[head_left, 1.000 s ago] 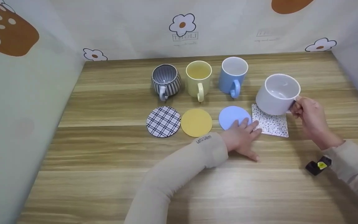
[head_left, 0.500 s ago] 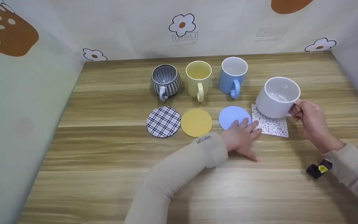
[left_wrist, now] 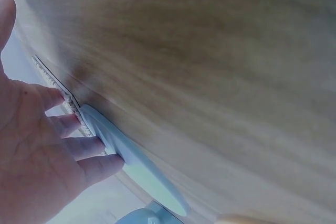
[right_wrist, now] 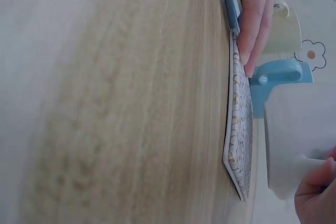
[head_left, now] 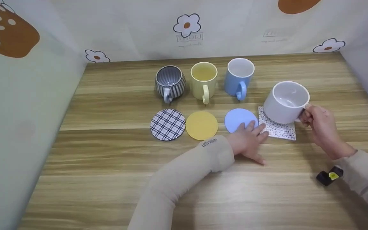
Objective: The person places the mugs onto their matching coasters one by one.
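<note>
My right hand [head_left: 323, 126] grips the handle of a white mug [head_left: 281, 108], its mouth facing up. In the right wrist view a narrow gap shows between the mug's base and the square speckled coaster [right_wrist: 241, 129] beneath it. My left hand [head_left: 250, 142] lies palm down with fingers spread. Its fingertips press on the round blue coaster [head_left: 237, 118] and the left edge of the square coaster, which sit side by side. Behind the blue coaster stands a blue mug [head_left: 237, 83], handle toward me.
Left of the blue mug stand a yellow mug [head_left: 200, 88] and a grey striped mug [head_left: 176, 88]. In front of them lie a round yellow coaster [head_left: 202, 125] and a round plaid coaster [head_left: 168, 124]. A flower-printed cloth wall [head_left: 133, 32] bounds the wooden table [head_left: 107, 159] at the back.
The white mug in my right hand has come down and slightly toward me over the square coaster. My left hand has kept its place on the coasters.
</note>
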### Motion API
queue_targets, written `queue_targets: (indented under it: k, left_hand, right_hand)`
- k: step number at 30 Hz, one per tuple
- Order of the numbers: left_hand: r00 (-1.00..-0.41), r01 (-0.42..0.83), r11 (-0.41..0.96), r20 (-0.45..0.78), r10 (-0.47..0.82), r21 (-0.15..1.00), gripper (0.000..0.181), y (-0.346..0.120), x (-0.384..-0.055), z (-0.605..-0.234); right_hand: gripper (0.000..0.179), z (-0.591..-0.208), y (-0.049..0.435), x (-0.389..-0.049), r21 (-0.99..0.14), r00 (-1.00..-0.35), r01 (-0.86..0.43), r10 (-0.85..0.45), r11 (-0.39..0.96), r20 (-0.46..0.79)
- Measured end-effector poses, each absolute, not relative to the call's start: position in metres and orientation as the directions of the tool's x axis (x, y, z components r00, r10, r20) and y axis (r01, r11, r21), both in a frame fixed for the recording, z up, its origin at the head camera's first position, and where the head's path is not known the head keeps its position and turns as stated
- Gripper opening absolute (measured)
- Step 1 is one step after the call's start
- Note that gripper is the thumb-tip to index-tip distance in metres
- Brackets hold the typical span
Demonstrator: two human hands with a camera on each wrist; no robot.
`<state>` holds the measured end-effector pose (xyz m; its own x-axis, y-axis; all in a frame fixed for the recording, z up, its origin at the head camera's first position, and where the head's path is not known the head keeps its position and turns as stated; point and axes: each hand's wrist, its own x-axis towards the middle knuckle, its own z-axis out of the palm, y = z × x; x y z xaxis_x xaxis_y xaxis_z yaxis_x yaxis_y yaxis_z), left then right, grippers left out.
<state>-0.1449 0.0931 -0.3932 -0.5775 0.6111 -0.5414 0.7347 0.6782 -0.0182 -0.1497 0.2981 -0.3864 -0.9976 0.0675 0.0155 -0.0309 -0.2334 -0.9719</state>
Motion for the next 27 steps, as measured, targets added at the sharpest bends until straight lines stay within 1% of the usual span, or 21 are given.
queue_targets:
  k: [13,20,27]
  left_hand:
    - [-0.581,0.72,0.694,-0.545,0.605,0.003,0.099,0.0936,-0.1467,-0.3946]
    - [-0.579,0.727,0.687,-0.539,0.612,0.0,0.099,0.0935,-0.1462,-0.3949]
    - [-0.576,0.727,0.687,-0.545,0.609,-0.001,0.099,0.0937,-0.1456,-0.3951]
  right_hand:
    - [0.041,-0.3901,0.3002,-0.1461,-0.969,-0.999,-0.033,0.044,-0.244,0.022]
    - [0.042,-0.3905,0.3011,-0.1446,-0.976,-0.998,-0.035,0.056,-0.214,0.024]
    - [0.042,-0.3906,0.3024,-0.1407,-0.976,-0.999,-0.009,0.034,-0.218,0.002]
